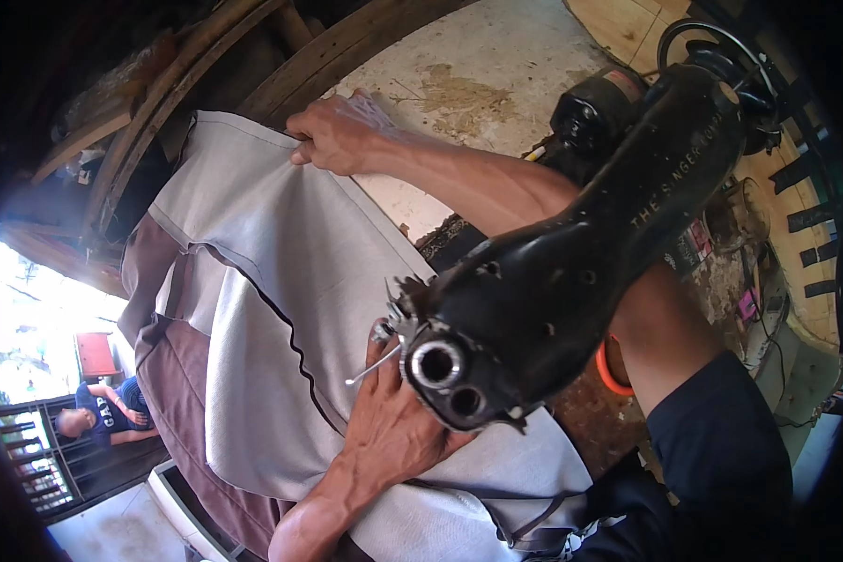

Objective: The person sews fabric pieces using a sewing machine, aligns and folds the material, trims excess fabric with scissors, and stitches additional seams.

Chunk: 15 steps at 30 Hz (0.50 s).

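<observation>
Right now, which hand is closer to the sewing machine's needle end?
Left. The left hand presses the grey fabric right beside the black sewing machine head; the right hand grips the fabric's far edge.

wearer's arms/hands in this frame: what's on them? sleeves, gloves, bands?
No gloves: both the left hand and the right hand are bare, fingers uncovered. The left forearm is bare as far as the frame shows. The right arm is bare up to a dark navy short sleeve near the shoulder. No watch or band shows on either wrist.
</observation>
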Each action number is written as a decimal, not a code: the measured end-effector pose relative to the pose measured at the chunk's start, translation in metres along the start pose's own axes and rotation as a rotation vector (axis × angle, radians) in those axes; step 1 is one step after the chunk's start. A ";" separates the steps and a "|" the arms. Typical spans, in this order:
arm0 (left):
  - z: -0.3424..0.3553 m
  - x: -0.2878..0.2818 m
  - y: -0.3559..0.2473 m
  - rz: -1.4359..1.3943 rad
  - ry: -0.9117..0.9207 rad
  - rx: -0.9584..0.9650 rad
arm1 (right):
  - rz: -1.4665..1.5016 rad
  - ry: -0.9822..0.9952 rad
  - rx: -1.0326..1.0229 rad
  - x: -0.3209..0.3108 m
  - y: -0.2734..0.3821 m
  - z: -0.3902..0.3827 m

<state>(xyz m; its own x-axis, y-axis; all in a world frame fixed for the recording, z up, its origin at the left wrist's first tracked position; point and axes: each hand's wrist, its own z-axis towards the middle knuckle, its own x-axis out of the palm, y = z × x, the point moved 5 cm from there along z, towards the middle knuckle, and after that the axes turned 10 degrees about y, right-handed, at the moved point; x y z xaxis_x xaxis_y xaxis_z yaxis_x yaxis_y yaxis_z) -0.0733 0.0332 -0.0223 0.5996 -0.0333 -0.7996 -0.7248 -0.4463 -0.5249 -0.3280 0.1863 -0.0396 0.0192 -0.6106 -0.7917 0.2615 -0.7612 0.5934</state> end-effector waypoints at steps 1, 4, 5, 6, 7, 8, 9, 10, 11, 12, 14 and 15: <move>0.000 -0.001 0.002 -0.031 0.022 -0.007 | -0.029 0.026 0.007 -0.001 -0.001 0.006; 0.002 -0.014 0.005 0.103 -0.069 0.046 | -0.045 0.072 0.018 0.002 0.000 0.015; 0.000 -0.021 0.005 0.160 -0.155 0.076 | -0.026 0.092 0.024 0.004 0.001 0.018; 0.001 -0.022 0.009 0.113 -0.154 0.084 | -0.033 0.093 0.019 0.003 0.001 0.020; 0.000 -0.022 0.012 0.115 -0.160 0.075 | -0.039 0.044 0.008 0.001 0.003 0.021; -0.001 -0.021 0.013 0.159 -0.182 0.125 | -0.044 -0.005 -0.003 0.000 0.004 0.022; -0.001 -0.021 0.013 0.204 -0.202 0.175 | -0.041 -0.003 -0.014 0.001 0.004 0.023; 0.003 -0.025 0.011 0.145 -0.218 0.191 | -0.046 -0.008 -0.015 -0.001 0.002 0.023; 0.005 -0.024 0.013 0.146 -0.216 0.186 | -0.051 -0.015 -0.013 -0.002 0.000 0.024; 0.008 -0.024 0.014 0.158 -0.239 0.213 | -0.037 0.000 0.012 -0.003 -0.004 0.026; 0.008 -0.022 0.014 0.171 -0.244 0.247 | -0.061 -0.020 0.000 0.000 -0.004 0.029; 0.010 -0.023 0.014 0.170 -0.226 0.265 | -0.090 -0.031 -0.005 0.002 -0.007 0.027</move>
<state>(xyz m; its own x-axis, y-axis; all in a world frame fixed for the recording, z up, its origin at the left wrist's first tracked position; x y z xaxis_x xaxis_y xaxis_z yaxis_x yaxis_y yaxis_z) -0.1002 0.0362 -0.0144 0.3948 0.1239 -0.9104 -0.8877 -0.2042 -0.4127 -0.3564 0.1844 -0.0414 -0.0340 -0.5464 -0.8368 0.2655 -0.8122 0.5195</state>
